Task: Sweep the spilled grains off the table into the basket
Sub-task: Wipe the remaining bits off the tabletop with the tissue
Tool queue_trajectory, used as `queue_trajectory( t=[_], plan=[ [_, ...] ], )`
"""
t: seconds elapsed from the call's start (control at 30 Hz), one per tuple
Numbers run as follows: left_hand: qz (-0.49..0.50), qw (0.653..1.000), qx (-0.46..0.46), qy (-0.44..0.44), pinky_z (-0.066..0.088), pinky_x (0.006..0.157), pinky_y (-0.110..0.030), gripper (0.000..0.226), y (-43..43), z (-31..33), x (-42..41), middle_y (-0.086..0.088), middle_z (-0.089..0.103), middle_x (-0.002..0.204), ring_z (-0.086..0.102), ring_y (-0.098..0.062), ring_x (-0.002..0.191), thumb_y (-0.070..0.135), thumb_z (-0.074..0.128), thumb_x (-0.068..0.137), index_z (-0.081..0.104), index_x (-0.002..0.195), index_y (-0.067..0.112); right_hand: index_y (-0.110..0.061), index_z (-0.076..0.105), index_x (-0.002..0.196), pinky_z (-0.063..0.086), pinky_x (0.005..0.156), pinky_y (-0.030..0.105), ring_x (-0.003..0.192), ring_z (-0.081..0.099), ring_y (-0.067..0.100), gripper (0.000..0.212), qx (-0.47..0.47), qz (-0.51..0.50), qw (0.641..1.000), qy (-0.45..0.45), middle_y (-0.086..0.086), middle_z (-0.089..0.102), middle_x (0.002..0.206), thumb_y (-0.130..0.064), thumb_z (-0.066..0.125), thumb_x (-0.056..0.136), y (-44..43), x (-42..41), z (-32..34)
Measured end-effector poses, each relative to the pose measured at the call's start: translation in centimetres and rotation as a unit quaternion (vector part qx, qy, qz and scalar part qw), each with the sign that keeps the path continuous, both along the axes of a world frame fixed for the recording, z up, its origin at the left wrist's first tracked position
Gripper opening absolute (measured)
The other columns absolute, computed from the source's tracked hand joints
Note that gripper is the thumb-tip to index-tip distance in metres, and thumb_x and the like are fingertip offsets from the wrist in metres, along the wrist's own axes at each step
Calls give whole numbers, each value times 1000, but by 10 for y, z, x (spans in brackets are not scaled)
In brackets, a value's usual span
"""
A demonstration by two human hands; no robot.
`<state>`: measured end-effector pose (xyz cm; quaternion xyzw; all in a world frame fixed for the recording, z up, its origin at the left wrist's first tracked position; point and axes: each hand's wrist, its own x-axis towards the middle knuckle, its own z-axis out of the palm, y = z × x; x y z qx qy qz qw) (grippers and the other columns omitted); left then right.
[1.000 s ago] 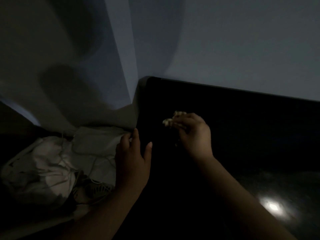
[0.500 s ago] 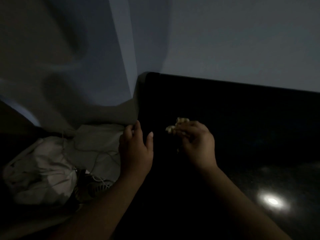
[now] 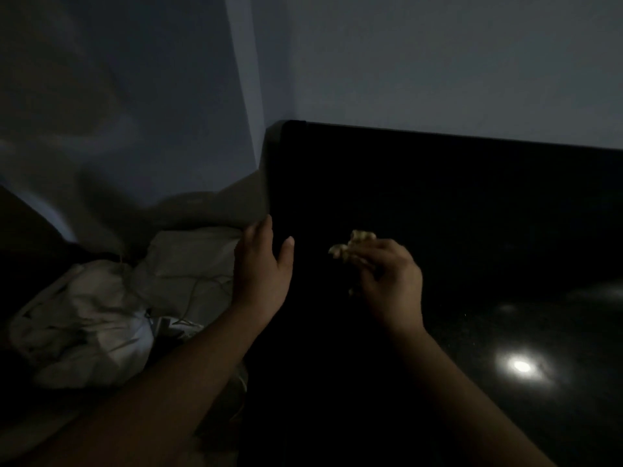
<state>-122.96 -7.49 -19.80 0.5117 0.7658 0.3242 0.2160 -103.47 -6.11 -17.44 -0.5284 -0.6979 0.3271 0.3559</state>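
The pale clump [image 3: 354, 242] pinched in the right hand [image 3: 391, 281] is best kept low over the bench [image 3: 438, 197] and brought to the open left hand [image 3: 263, 274] at its edge.

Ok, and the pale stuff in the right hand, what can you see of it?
The small pale yellowish clump looks like a lumpy bunch of little pieces, too dim and blurred to tell its material. It pokes out past the curled fingers of the right hand, which pinch it, over the left part of the glossy black table. Whether it touches the tabletop cannot be told. Nothing else is in contact with it.
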Motion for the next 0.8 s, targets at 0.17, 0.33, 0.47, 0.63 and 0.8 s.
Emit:
queue_trajectory(
  t=[0.17, 0.33, 0.47, 0.63, 0.8],
  plan=[
    [-22, 999, 23, 4, 39, 96, -30, 69, -64, -2, 2, -14, 49, 128, 49, -27, 116, 55, 32, 87, 47, 136, 9, -49, 67, 94, 57, 79, 33, 104, 60, 11, 46, -91, 97, 990, 38, -17, 60, 112, -5, 65, 85, -60, 12, 18],
    [-28, 999, 17, -36, 28, 101, -22, 73, -88, -8, 11, -10, 44, 136, 42, -20, 125, 59, 31, 86, 40, 142, 12, -33, 72, 102, 53, 91, 39, 108, 60, 5, 24, -5, -34, 999, 20, -16, 62, 112, -13, 65, 89, -32, 31, 12],
    [-16, 999, 4, -38, 25, 100, -22, 71, -90, -11, 12, -10, 37, 142, 37, -22, 129, 59, 34, 89, 34, 145, 15, -30, 69, 109, 50, 95, 44, 111, 56, 6, 26, -37, -55, 998, -15, -14, 60, 115, -13, 63, 90, -39, 29, -6],
    [-30, 999, -16, -23, 35, 107, -38, 66, -91, -9, 10, -10, 34, 145, 37, -25, 131, 52, 34, 92, 31, 147, 15, -40, 66, 111, 48, 96, 27, 114, 53, -1, 39, -35, 24, 998, -46, -23, 57, 118, -13, 66, 84, -107, 22, -3],
    [-31, 999, -16, -9, 40, 102, -44, 62, -90, -7, 9, -11, 35, 143, 41, -27, 127, 50, 36, 96, 31, 147, 15, -41, 68, 106, 45, 91, 13, 111, 56, 1, 42, -70, 37, 997, -9, -22, 61, 116, -7, 71, 81, -148, 36, 1]
  ],
)
